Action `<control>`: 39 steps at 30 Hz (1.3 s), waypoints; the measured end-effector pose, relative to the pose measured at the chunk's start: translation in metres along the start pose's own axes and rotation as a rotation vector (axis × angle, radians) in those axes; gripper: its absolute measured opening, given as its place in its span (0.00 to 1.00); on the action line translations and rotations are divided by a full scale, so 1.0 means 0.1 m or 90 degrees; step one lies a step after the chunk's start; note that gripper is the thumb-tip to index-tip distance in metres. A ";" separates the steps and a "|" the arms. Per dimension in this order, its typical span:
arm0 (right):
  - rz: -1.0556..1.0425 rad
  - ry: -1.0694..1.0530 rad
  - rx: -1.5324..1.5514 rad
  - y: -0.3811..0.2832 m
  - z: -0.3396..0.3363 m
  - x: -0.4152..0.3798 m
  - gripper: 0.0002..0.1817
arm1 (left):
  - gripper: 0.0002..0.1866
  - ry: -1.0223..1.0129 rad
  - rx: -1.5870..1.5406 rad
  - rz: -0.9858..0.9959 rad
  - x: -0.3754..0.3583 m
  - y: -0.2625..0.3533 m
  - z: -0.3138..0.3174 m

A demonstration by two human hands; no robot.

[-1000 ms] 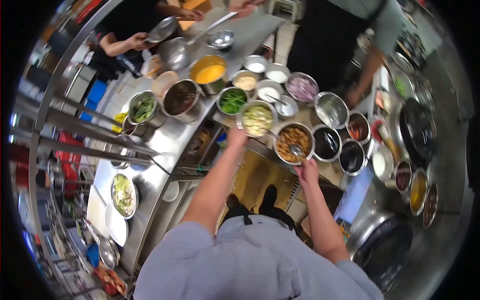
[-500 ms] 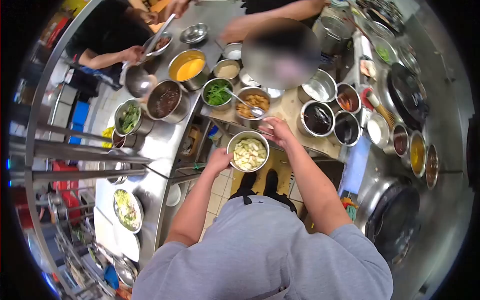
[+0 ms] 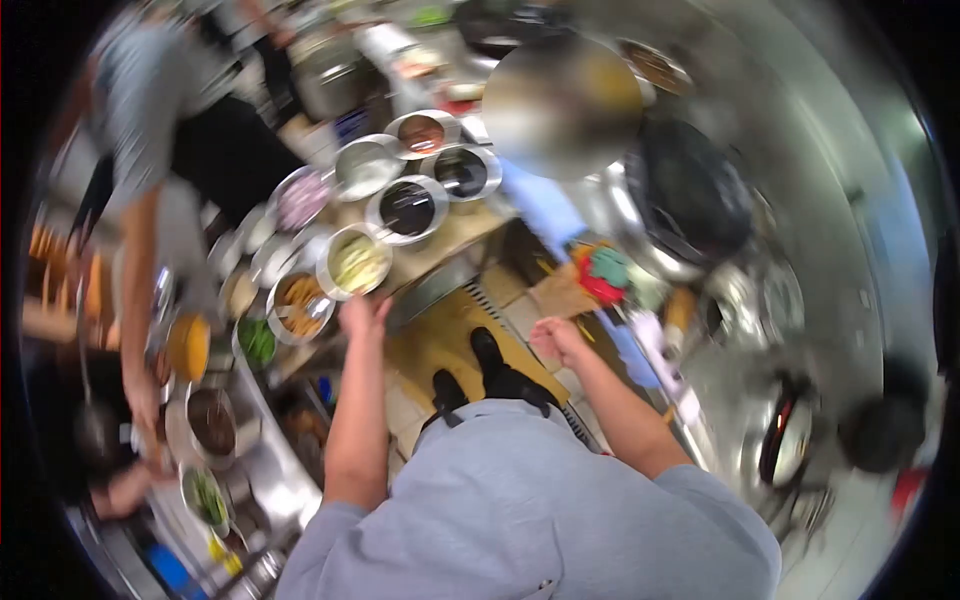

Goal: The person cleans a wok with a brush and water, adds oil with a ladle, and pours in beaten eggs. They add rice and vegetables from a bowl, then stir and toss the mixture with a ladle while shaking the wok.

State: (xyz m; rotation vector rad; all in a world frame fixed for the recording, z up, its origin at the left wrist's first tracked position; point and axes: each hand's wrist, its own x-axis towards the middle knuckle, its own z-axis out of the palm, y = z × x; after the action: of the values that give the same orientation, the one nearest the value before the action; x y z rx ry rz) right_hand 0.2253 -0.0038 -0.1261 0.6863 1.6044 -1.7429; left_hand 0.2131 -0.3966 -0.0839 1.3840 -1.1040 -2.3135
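Observation:
The picture is smeared by motion. My left hand (image 3: 364, 316) reaches up to the near rim of a steel bowl of pale chopped food (image 3: 357, 262), which sits at the edge of the counter among other bowls. Its fingers touch or nearly touch the rim; the blur hides whether they grip it. My right hand (image 3: 556, 340) hangs over the floor mat in a loose fist with nothing in it, apart from the counter. A bowl of fried brown pieces (image 3: 300, 305) stands just left of my left hand.
Bowls of dark sauce (image 3: 408, 208), greens (image 3: 257, 342) and purple onion (image 3: 300, 198) crowd the counter. A large black wok (image 3: 700, 195) sits on the right. Red and teal cloths (image 3: 600, 272) lie by it. A co-worker in a black apron (image 3: 200, 150) stands at the left.
My view has swung round to the right. The bowl of pale food went from in front of my body up to the counter edge. My right hand left the bowl and dropped to the right.

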 end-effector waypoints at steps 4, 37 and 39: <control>0.082 0.141 0.101 0.89 -0.46 -0.68 0.12 | 0.25 -0.110 0.033 -0.105 -0.11 -0.21 0.03; -0.285 0.435 0.132 -1.10 -1.74 -3.02 0.19 | 0.46 -0.982 1.550 0.209 -1.24 -4.09 1.80; -0.274 0.405 0.081 -1.55 -1.59 -2.89 0.15 | 0.44 -1.090 1.556 0.151 -1.18 -4.08 2.06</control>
State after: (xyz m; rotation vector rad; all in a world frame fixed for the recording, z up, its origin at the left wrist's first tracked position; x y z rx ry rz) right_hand 0.2836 0.1930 0.1750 1.1005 2.2064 -2.0738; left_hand 0.1764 0.0487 -0.2366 0.8417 1.8452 0.0279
